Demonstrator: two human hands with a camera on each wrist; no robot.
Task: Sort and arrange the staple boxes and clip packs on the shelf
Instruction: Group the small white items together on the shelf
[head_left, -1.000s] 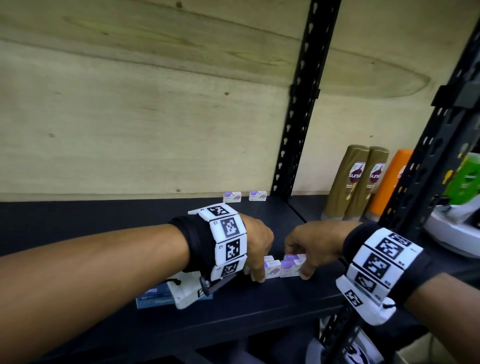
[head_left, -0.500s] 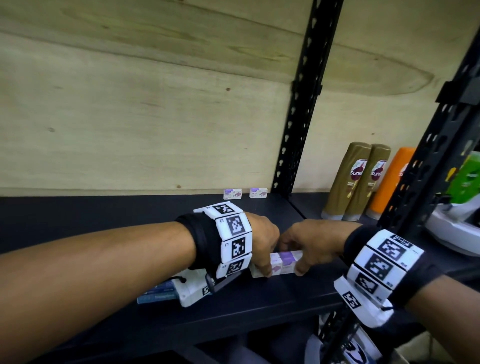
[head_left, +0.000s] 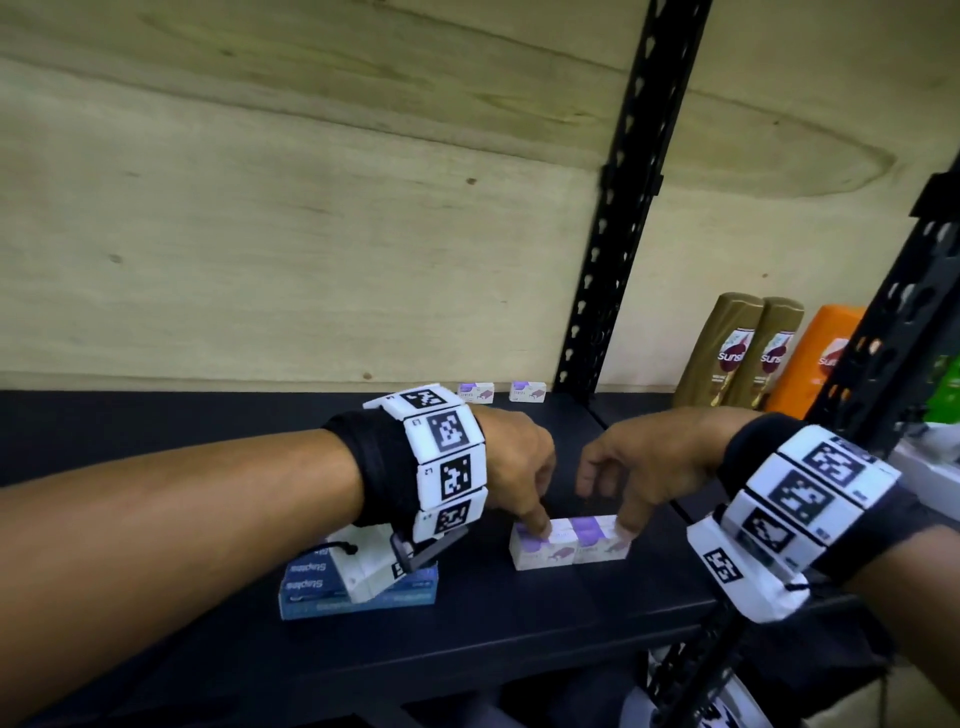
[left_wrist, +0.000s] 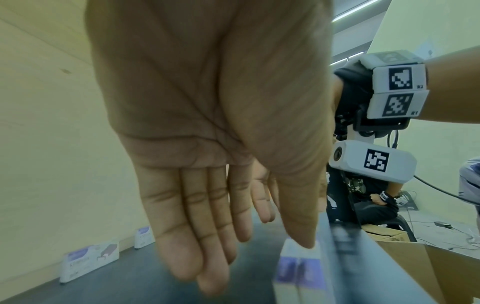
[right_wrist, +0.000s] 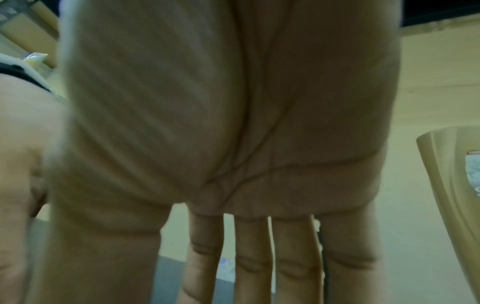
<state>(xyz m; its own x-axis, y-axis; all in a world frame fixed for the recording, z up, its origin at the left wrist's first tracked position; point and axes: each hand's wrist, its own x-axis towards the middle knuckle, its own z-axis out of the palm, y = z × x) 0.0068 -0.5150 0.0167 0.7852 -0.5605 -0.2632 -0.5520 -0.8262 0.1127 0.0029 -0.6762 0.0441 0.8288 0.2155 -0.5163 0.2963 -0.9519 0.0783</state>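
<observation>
Two white-and-purple staple boxes (head_left: 571, 548) sit side by side in a row near the front of the black shelf (head_left: 519, 639). My left hand (head_left: 522, 483) hovers over their left end, fingers straight, its thumb tip pressing the left box. My right hand (head_left: 631, 473) is over the right end, fingers relaxed, thumb touching the right box. The left wrist view shows the left hand (left_wrist: 207, 236) flat, its thumb on the boxes (left_wrist: 301, 267). The right hand (right_wrist: 246, 246) shows straight, spread fingers in the right wrist view. Blue staple boxes (head_left: 311, 587) lie under my left wrist.
Two more small white-and-purple boxes (head_left: 475, 392) (head_left: 527, 391) stand against the plywood back wall. A black upright post (head_left: 597, 312) divides the shelf. Brown shampoo bottles (head_left: 737, 358) and an orange bottle (head_left: 821, 364) stand in the right bay. A front post (head_left: 883, 338) rises at the right.
A second ago both hands squeezed the small boxes together from either end. Now the fingers have lifted and the hands have drawn slightly apart, leaving the boxes in a neat row under the thumbs.
</observation>
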